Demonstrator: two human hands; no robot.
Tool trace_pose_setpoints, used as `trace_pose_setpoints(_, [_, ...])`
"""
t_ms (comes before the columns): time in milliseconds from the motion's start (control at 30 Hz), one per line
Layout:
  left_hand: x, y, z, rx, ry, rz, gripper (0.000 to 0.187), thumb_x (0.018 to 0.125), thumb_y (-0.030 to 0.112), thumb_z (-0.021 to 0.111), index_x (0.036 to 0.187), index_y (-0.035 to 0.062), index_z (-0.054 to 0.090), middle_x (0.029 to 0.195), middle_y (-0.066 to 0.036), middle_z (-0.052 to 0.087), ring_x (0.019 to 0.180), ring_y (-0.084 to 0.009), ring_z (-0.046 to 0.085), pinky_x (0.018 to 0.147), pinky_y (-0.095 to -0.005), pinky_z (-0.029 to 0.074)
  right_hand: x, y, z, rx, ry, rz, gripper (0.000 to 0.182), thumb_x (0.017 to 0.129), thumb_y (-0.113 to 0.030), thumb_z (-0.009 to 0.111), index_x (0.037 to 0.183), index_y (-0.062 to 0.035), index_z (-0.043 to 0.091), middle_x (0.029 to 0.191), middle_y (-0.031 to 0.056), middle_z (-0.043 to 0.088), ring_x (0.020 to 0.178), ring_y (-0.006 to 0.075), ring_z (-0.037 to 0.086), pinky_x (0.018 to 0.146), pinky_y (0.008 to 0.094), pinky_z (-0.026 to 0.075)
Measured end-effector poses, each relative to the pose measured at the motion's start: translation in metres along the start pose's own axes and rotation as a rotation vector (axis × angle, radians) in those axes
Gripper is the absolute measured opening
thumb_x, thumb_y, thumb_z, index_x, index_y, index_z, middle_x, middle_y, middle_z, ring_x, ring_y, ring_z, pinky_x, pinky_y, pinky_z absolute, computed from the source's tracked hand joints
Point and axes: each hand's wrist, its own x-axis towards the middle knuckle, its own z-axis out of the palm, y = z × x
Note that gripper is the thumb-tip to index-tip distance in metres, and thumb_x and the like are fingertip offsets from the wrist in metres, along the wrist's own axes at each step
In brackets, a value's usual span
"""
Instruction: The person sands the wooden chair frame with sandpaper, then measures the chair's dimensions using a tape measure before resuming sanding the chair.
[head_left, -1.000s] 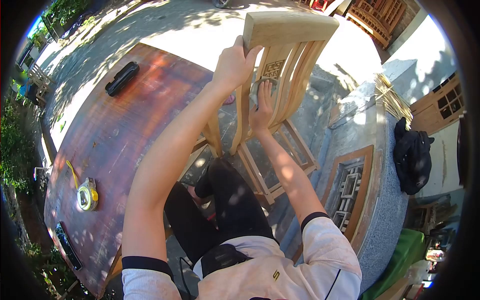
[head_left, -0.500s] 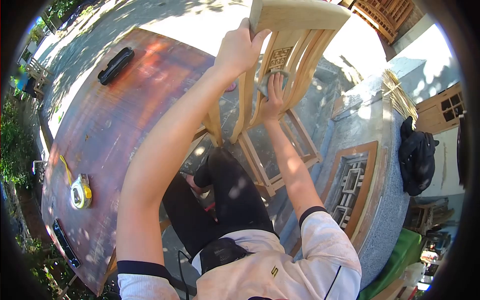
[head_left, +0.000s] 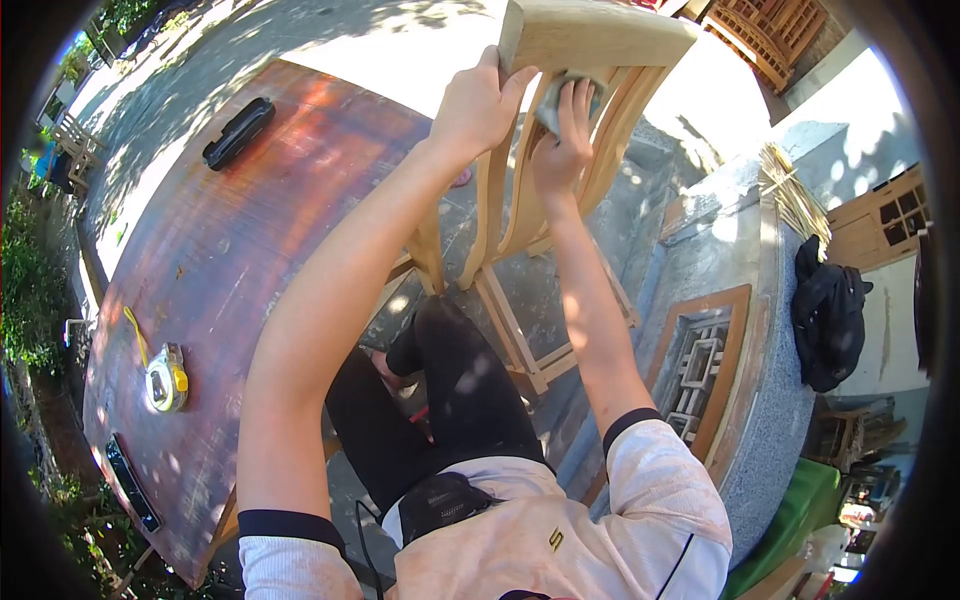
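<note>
A bare wooden chair (head_left: 600, 35) stands in front of me, its slatted back toward me. My left hand (head_left: 475, 108) is closed around the left end of the top rail, thumb on the near side. With my right hand (head_left: 563, 150) I press a grey piece of sandpaper (head_left: 552, 105) flat against the middle splat, just under the top rail. The sheet shows around my fingers, and the splat's carved panel is hidden behind it.
At left is a large worn wooden board (head_left: 300, 190) bearing a tape measure (head_left: 166, 380), a black case (head_left: 238, 133) and a dark flat device (head_left: 133, 483). Right stands a stone ledge (head_left: 765, 400) with a black bag (head_left: 830, 315) and straw bundle (head_left: 795, 195). A framed grille (head_left: 700, 360) leans nearby.
My right hand has slid the sandpaper up the splat, from below the carved panel to near the top rail. My left hand keeps its hold on the rail.
</note>
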Motion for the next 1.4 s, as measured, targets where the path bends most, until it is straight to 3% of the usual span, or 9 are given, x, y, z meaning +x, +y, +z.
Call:
trace_pose_setpoints(133, [0.0,0.006,-0.002,0.04,-0.016,-0.027,0.05,0.101,0.043,0.059,0.11,-0.0064,0.06,0.073,-0.021,0.067,0.07,-0.0348,0.068,0.066,-0.0417,0.052,-0.158,0.036,-0.011,-0.09,-0.265,0.11,0.068,0.081,0.021,0.053,0.144,-0.0035,0.056,0.154,0.0187,0.046,0.146,0.0376,0.039,0.114,0.0456,0.043])
trace_pose_setpoints(233, [0.0,0.006,-0.001,0.02,0.01,-0.001,0.05,0.102,0.043,0.059,0.108,-0.0061,0.059,0.071,-0.019,0.067,0.067,-0.0337,0.067,0.065,-0.0415,0.051,-0.167,0.029,-0.022,-0.107,-0.32,0.166,0.067,0.082,0.02,0.053,0.145,-0.0039,0.055,0.155,0.0183,0.045,0.146,0.0375,0.038,0.114,0.0455,0.043])
trace_pose_setpoints(500, [0.002,0.014,-0.009,-0.003,-0.056,-0.048,0.052,0.101,0.043,0.055,0.107,-0.009,0.056,0.075,-0.025,0.068,0.076,-0.0416,0.07,0.071,-0.0467,0.054,0.047,0.003,0.002,0.031,0.111,-0.078,0.072,0.074,0.024,0.043,0.142,0.0017,0.055,0.15,0.0255,0.048,0.143,0.0444,0.04,0.113,0.0485,0.042])
trace_pose_setpoints(600, [0.0,0.009,-0.006,-0.008,-0.043,-0.032,0.054,0.101,0.044,0.054,0.107,-0.0087,0.057,0.077,-0.027,0.068,0.078,-0.0442,0.07,0.074,-0.0483,0.054,0.01,0.003,-0.002,-0.019,-0.012,-0.027,0.072,0.074,0.024,0.046,0.142,0.0012,0.055,0.151,0.025,0.048,0.143,0.044,0.039,0.113,0.049,0.043])
trace_pose_setpoints(767, [0.002,0.01,-0.007,0.014,-0.037,-0.055,0.055,0.102,0.046,0.056,0.115,-0.0074,0.058,0.075,-0.021,0.068,0.072,-0.0342,0.069,0.068,-0.0417,0.052,-0.144,0.039,-0.009,-0.07,-0.249,0.068,0.07,0.08,0.023,0.047,0.145,-0.0017,0.054,0.155,0.0194,0.045,0.146,0.0388,0.038,0.113,0.048,0.044])
trace_pose_setpoints(867, [0.001,0.011,-0.005,-0.001,-0.037,-0.057,0.054,0.102,0.045,0.056,0.113,-0.0069,0.058,0.075,-0.02,0.068,0.071,-0.034,0.069,0.068,-0.0416,0.051,-0.129,0.036,-0.013,-0.033,-0.233,0.075,0.07,0.08,0.022,0.047,0.146,-0.0021,0.053,0.156,0.0195,0.044,0.146,0.0391,0.037,0.114,0.0482,0.042])
trace_pose_setpoints(1067, [0.002,0.003,-0.001,0.022,-0.009,-0.018,0.055,0.102,0.048,0.056,0.109,-0.0065,0.058,0.07,-0.019,0.067,0.064,-0.0335,0.067,0.061,-0.0413,0.05,0.04,-0.003,-0.008,0.075,0.034,0.001,0.071,0.078,0.022,0.045,0.145,-0.0014,0.053,0.155,0.023,0.044,0.146,0.0421,0.035,0.117,0.048,0.039])
trace_pose_setpoints(1267, [-0.001,0.014,-0.008,-0.007,-0.031,-0.018,0.049,0.102,0.043,0.054,0.103,-0.0058,0.057,0.072,-0.024,0.067,0.073,-0.0421,0.069,0.069,-0.0473,0.053,-0.132,0.03,-0.022,-0.013,-0.317,0.13,0.077,0.076,0.025,0.044,0.147,-0.0062,0.053,0.156,0.018,0.044,0.147,0.035,0.037,0.115,0.0459,0.041])
trace_pose_setpoints(1400, [-0.002,0.009,-0.005,-0.035,-0.061,-0.085,0.064,0.101,0.057,0.054,0.109,-0.006,0.062,0.079,-0.017,0.068,0.074,-0.0279,0.067,0.07,-0.0391,0.051,-0.258,0.027,-0.101,-0.015,-0.555,0.516,0.071,0.083,0.019,0.047,0.147,-0.0102,0.054,0.148,0.0204,0.052,0.14,0.0362,0.048,0.11,0.0424,0.045])
